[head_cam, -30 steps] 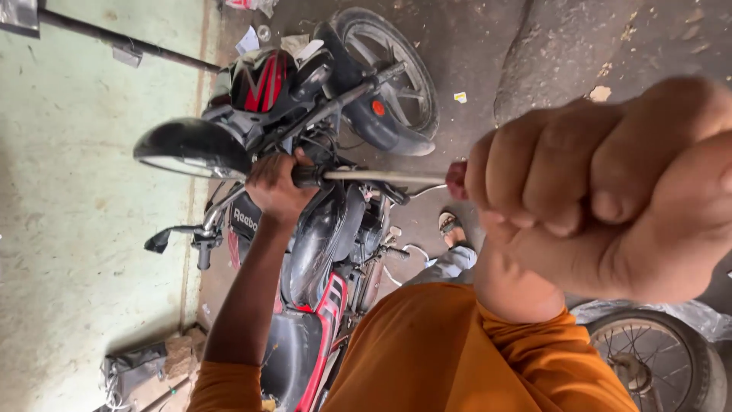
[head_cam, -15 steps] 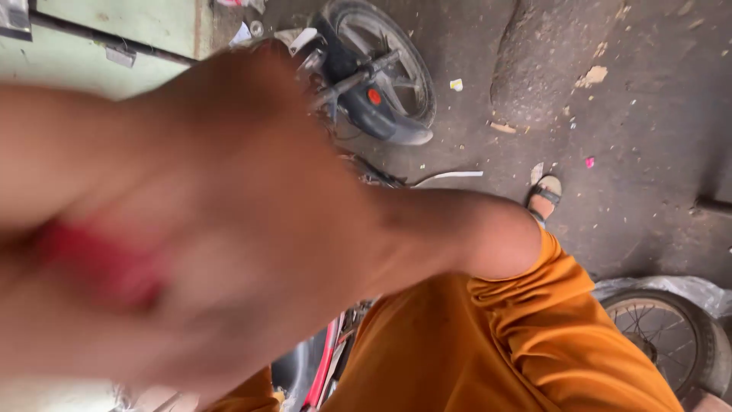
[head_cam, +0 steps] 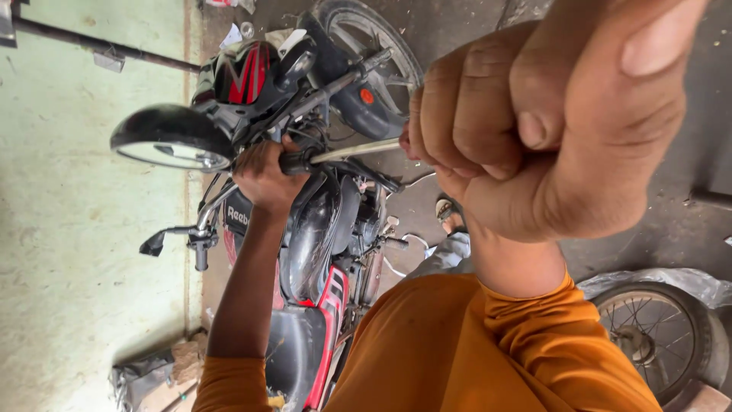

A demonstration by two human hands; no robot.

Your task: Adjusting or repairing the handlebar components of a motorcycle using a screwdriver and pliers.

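A black and red motorcycle (head_cam: pixel 320 252) stands next to a green wall. My left hand (head_cam: pixel 263 174) reaches out on a bare forearm and is closed around the black handlebar grip (head_cam: pixel 296 162). A thin metal rod (head_cam: pixel 357 150) runs from that grip to my right hand (head_cam: pixel 534 130). My right hand is a tight fist very close to the camera, shut on the rod's near end, thumb pressed over the fingers. Orange sleeves (head_cam: pixel 457 351) cover both upper arms.
A round mirror (head_cam: pixel 171 139) sticks out by the wall (head_cam: pixel 76 229). The front wheel (head_cam: pixel 374 65) lies beyond the handlebar. A loose spoked wheel (head_cam: pixel 656 336) sits on plastic at the lower right. A sandalled foot (head_cam: pixel 450 214) rests on the concrete. Debris (head_cam: pixel 152 378) lies by the wall.
Half a second ago a blurred hand filled most of the view. Now my right fist is back at the right, larger and closer than a second ago; my left hand stays on the grip.
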